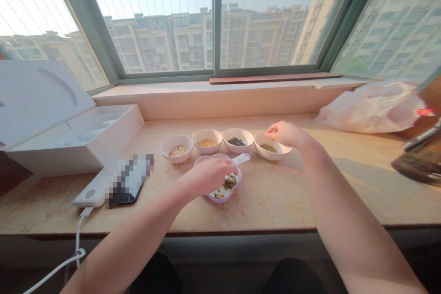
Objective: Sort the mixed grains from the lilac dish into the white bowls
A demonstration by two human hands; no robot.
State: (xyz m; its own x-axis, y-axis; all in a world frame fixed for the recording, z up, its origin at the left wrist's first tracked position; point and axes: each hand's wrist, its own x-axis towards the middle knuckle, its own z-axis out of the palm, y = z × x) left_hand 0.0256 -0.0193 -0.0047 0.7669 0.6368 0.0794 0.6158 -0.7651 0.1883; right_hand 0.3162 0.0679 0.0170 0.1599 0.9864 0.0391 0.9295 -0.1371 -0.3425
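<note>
My left hand (214, 173) reaches over a white dish with a lavender rim (222, 199), its bent fingertips close to a small pile of green beans (229, 182). Whatever those fingers pinch is hidden. The dish has a short labelled handle (242, 158) pointing right. At the rightmost white bowl (284, 150), my right hand (283, 132) has its fingers drawn together over the rim, above more green beans (269, 148). Anything between them is too small to make out. Left of it stand bowls of black beans (236, 141), yellowish beans (207, 143) and pale, reddish-flecked pieces (178, 150).
An open white box (113, 124) and a phone (132, 188) beside a white device with a cable (91, 193) occupy the left. At right lie a plastic bag (375, 108) and a dark glassy vessel (420, 161). A window ledge (165, 88) runs behind; the counter's front edge (248, 230) is near me.
</note>
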